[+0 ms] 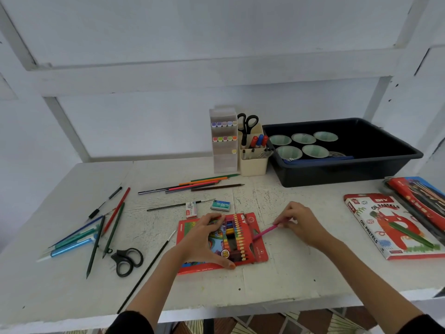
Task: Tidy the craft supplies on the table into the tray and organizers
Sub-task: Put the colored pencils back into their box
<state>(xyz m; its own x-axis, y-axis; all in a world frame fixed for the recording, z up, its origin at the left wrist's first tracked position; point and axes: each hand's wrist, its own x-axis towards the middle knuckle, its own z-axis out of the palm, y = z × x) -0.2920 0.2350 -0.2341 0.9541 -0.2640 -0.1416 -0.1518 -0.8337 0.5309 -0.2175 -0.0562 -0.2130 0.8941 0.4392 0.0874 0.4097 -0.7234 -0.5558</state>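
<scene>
Starting right under us, the left hand [204, 239] spans the red pencil pack [256, 247], thumb at its near edge and fingers bent over the far edge, holding it flat on the table [277, 280]. Just to its right, the right hand [301, 222] pinches the back end of a pink pencil [266, 231]. Here is what matters: the pencil's long axis slants from the right hand down and left, with its tip at the pack's right side, next to the row of pencils already inside. The right hand is the one carrying it, so we reckon the job is to slide it along that line into a free slot while the left hand keeps the pack from skidding.

Out to the left lie black scissors [126, 260] and a scatter of pens and pencils. Further back sit a small staples box [220, 205] and a loose bundle of coloured pencils [199, 184], and to the right an oil pastels box [390, 227]. Against the wall stand the clear marker organizer [224, 141], the cream pen holder [252, 162] and the black tray [349, 172], well apart from both hands.
</scene>
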